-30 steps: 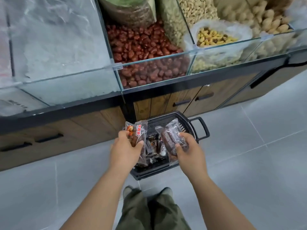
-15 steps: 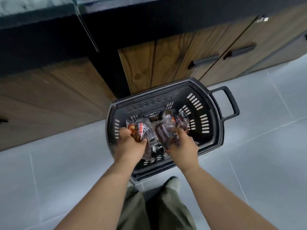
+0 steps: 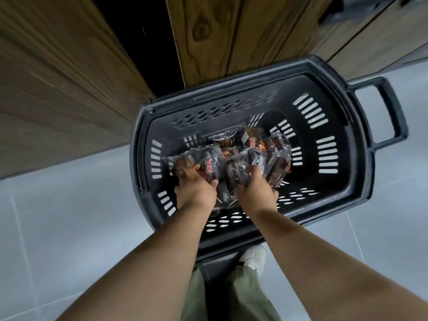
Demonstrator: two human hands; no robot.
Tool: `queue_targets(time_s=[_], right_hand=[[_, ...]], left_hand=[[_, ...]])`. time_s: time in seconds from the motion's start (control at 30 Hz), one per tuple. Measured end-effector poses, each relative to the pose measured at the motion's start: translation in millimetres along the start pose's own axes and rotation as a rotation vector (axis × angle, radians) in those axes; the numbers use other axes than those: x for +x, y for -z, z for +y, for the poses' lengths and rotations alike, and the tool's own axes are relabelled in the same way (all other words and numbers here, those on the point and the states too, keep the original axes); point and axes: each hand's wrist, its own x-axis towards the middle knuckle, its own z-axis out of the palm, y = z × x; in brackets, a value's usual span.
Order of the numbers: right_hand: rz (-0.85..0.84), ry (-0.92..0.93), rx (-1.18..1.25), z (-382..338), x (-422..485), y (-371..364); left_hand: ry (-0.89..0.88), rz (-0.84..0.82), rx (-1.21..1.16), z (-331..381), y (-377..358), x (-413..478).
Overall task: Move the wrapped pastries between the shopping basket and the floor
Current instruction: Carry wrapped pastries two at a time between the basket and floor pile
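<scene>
Both arms reach down into the basket (image 3: 252,72) on the floor (image 3: 69,216). Left hand (image 3: 196,193) and right hand (image 3: 256,193), knuckles up, each grip wrapped pastries (image 3: 231,158) heaped inside.

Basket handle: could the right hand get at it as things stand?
Probably yes. The handle juts out uncovered on the basket's right side, with only the rim between it and the right hand. But that hand grips a pastry, so it would need to let go first.
</scene>
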Motion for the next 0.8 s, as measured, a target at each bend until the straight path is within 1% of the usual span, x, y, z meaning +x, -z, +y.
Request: queue_targets(time_s=[0.07,0.13,0.33,0.4,0.5,0.7,0.8], right_hand=[[-0.03,-0.067,-0.038,-2.0,-0.5,1.8],[-0.004,-0.071,-0.04,-6.1,-7.8,11.8],[0.147,0.197,0.009,-43.4,-49.3,79.6],[0.205,0.292,0.126,-62.3,-71.1,109.3],[0.213,0.338,0.311,-95.2,-118.1,162.2],[0.224,0.455,0.309,-146.4,-236.9,264.3],[0.218,0.535,0.284,-162.4,-298.3,307.4]], left_hand=[[-0.016,-0.017,0.023,2.1,5.2,-2.9],[-0.039,0.007,0.029,4.1,16.4,-13.8],[-0.206,0.153,-0.175,24.7,88.5,-76.6],[-0.264,0.182,-0.244,32.8,121.2,-100.2],[-0.363,0.18,-0.313,46.6,176.2,-141.4],[-0.613,0.228,-0.298,66.3,293.0,-258.8],[-0.692,0.262,-0.245,62.3,341.4,-320.0]])
